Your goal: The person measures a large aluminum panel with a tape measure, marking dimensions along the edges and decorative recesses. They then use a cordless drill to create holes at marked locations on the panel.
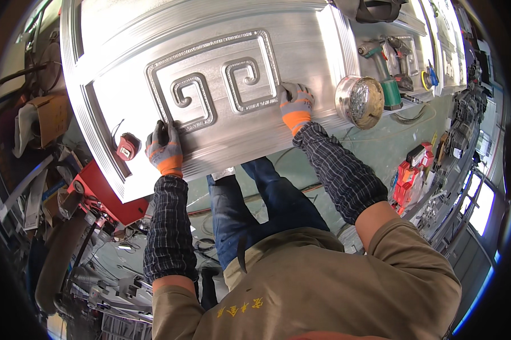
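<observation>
- On the silver metal panel [306, 48], the square-spiral moulding [209, 47] lay flat; couldn't tell if it was loose or fixed.
- Left hand [165, 149], gloved, had its fingers bunched by the moulding's lower-left corner. Right hand [296, 103] was curled at the lower-right one. Couldn't tell whether either grip was pinching or just pressing.
- Red tape measure [128, 146] sat just left of the left hand, a round tub [360, 103] right of the other, green power drill [383, 76] past that.
- My guess on handling: light, stiffish, kinda slick, bendable if twisted. Outer corners looked like better holds than the inner curls.
</observation>
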### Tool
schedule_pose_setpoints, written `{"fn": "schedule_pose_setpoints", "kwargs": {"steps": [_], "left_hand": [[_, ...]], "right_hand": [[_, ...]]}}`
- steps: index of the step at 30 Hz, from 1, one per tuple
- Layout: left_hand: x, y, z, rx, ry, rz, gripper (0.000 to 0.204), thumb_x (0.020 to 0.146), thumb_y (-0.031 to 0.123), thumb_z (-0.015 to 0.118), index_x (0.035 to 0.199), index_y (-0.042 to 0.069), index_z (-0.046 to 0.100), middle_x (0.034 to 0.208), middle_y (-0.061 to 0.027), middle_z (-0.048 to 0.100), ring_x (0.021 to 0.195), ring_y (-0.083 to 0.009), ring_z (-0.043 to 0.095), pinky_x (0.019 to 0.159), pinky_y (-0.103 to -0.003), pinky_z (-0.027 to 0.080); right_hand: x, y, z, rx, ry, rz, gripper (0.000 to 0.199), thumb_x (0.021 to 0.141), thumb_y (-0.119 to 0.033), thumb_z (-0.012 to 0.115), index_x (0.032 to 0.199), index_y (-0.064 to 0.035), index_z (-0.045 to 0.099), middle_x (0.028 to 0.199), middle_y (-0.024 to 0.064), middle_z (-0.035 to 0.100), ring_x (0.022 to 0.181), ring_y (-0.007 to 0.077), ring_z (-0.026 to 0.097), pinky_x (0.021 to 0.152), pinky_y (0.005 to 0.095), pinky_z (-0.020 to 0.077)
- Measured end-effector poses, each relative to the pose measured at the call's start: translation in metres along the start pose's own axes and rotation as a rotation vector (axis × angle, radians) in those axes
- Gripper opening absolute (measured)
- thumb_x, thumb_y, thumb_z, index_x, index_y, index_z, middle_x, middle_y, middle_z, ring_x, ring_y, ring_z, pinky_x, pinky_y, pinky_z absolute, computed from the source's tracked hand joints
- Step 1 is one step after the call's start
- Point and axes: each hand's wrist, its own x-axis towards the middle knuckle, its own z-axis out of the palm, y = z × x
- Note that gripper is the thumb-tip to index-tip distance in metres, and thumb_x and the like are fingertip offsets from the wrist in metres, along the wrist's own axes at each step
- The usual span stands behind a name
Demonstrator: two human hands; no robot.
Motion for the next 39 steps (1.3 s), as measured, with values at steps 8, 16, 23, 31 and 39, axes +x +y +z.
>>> {"fn": "schedule_pose_setpoints", "kwargs": {"steps": [8, 16, 23, 31, 39], "left_hand": [[0.000, -0.001, -0.001, 0.032, 0.001, 0.014, 0.036, 0.089, 0.027, 0.077, 0.118, 0.006, 0.074, 0.104, -0.0153, 0.072, 0.093, -0.0318, 0.071, 0.086, -0.041, 0.056], [-0.001, 0.001, -0.001, 0.001, -0.011, 0.001, 0.035, 0.089, 0.026, 0.077, 0.118, 0.006, 0.074, 0.105, -0.0152, 0.071, 0.094, -0.0317, 0.071, 0.086, -0.041, 0.055], [0.001, -0.001, 0.001, 0.027, 0.013, 0.020, 0.035, 0.089, 0.027, 0.077, 0.117, 0.007, 0.074, 0.102, -0.0141, 0.072, 0.092, -0.0310, 0.072, 0.085, -0.041, 0.056], [0.009, -0.005, -0.048, 0.018, 0.222, 0.133, 0.056, 0.085, 0.025, 0.083, 0.132, 0.003, 0.062, 0.110, -0.0166, 0.063, 0.108, -0.0300, 0.062, 0.088, -0.040, 0.053], [0.053, -0.083, -0.108, 0.590, -0.081, 0.286, 0.066, 0.085, 0.045, 0.076, 0.136, 0.005, 0.060, 0.132, -0.0178, 0.063, 0.127, -0.0380, 0.054, 0.111, -0.050, 0.039]], "right_hand": [[0.004, 0.006, 0.006, -0.008, -0.037, 0.005, 0.029, 0.089, -0.033, 0.063, 0.114, -0.0199, 0.072, 0.116, 0.0139, 0.068, 0.115, 0.0362, 0.057, 0.106, 0.0484, 0.0401], [0.011, 0.025, 0.023, -0.018, -0.076, 0.034, 0.041, 0.085, -0.035, 0.065, 0.111, -0.0034, 0.070, 0.118, 0.0196, 0.066, 0.117, 0.0370, 0.057, 0.108, 0.0457, 0.0404], [0.003, 0.002, 0.004, 0.029, -0.031, 0.035, 0.040, 0.087, -0.037, 0.065, 0.111, -0.0053, 0.069, 0.118, 0.0181, 0.066, 0.116, 0.0365, 0.057, 0.107, 0.0459, 0.0409], [0.001, 0.008, 0.009, 0.175, 0.149, -0.100, 0.030, 0.092, -0.023, 0.062, 0.121, -0.0153, 0.066, 0.119, 0.0113, 0.067, 0.112, 0.0360, 0.060, 0.101, 0.0482, 0.0427], [0.001, 0.009, 0.006, 0.265, 0.106, -0.136, 0.031, 0.094, -0.015, 0.060, 0.125, -0.0151, 0.063, 0.120, 0.0116, 0.066, 0.114, 0.0363, 0.059, 0.103, 0.0457, 0.0412]]}}
